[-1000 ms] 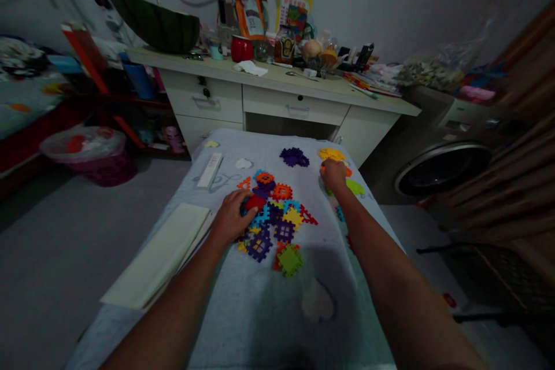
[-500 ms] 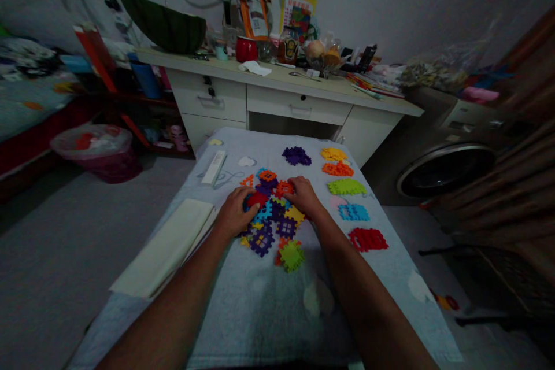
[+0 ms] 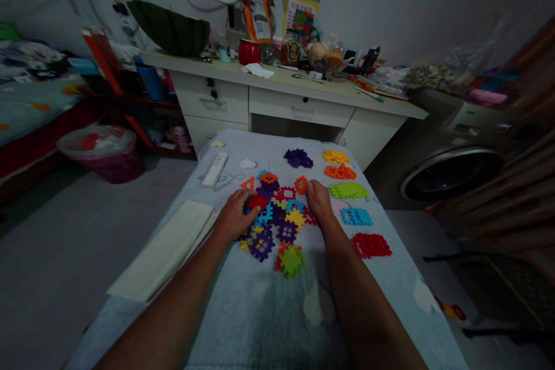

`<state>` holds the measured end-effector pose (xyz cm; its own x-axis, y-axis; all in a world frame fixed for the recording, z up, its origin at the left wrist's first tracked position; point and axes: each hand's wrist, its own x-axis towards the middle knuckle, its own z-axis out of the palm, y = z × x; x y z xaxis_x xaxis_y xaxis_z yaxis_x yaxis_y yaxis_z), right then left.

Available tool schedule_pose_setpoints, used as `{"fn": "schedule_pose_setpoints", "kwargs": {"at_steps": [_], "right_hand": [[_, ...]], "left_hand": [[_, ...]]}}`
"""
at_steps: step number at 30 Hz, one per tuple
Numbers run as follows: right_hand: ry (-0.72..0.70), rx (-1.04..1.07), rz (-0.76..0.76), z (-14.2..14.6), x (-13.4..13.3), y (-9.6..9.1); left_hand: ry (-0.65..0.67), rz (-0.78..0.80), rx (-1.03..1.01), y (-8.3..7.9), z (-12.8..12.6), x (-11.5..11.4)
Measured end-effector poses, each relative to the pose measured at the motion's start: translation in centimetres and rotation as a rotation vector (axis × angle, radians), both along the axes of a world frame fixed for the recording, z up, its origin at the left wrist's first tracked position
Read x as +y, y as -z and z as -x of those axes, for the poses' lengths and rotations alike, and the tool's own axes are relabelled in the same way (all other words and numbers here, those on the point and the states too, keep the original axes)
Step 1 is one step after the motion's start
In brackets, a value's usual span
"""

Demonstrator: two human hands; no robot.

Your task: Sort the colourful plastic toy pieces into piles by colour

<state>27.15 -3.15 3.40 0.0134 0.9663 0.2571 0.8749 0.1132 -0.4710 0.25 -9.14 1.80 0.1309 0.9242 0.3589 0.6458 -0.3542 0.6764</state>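
A mixed pile of notched plastic building pieces lies mid-table, with purple window pieces (image 3: pixel 262 244), a yellow piece (image 3: pixel 295 219) and a lime green piece (image 3: pixel 292 261). At the pile's left side, my left hand (image 3: pixel 236 214) is closed around a red building piece (image 3: pixel 258 202), thumb along its near edge; its underside is hidden. My right hand (image 3: pixel 319 201) pinches an orange building piece (image 3: pixel 300 185) at the pile's right edge. Sorted by colour to the right are purple (image 3: pixel 298 158), yellow (image 3: pixel 336 156), orange (image 3: pixel 340 171), green (image 3: pixel 349 190), blue (image 3: pixel 356 217) and red (image 3: pixel 371 245) groups.
A folded cream cloth or sheet (image 3: pixel 167 248) and a narrow white box (image 3: pixel 215 170) lie on the table's left. Beyond stands a white desk (image 3: pixel 299 87) crowded with jars and packets. A washing machine (image 3: pixel 451 133) is at right, a pink bin (image 3: pixel 104 153) at left.
My right hand has drawn an orange piece rightward out of the pile, uncovering red frame pieces. My left hand stays on the red piece. The view has shifted slightly.
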Motion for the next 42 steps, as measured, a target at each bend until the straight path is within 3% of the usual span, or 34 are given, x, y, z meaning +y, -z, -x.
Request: {"fn": "schedule_pose_setpoints", "kwargs": {"at_steps": [8, 16, 21, 29, 42], "right_hand": [[0.129, 0.011, -0.072, -0.8, 0.4, 0.8], [0.1, -0.132, 0.039, -0.1, 0.0, 1.1], [0.173, -0.162, -0.011, -1.1, 0.9, -0.2], [0.392, -0.311, 0.034, -6.2, 4.9, -3.7], [0.405, -0.411, 0.07, -7.1, 6.2, -3.2]], "left_hand": [[0.0, 0.008, 0.044, -0.2, -0.1, 0.2], [-0.013, 0.012, 0.063, -0.3, -0.2, 0.5], [0.003, -0.009, 0.075, 0.1, -0.1, 0.6], [-0.012, -0.008, 0.071, 0.1, -0.1, 0.6], [-0.022, -0.006, 0.065, -0.2, -0.2, 0.4]]}}
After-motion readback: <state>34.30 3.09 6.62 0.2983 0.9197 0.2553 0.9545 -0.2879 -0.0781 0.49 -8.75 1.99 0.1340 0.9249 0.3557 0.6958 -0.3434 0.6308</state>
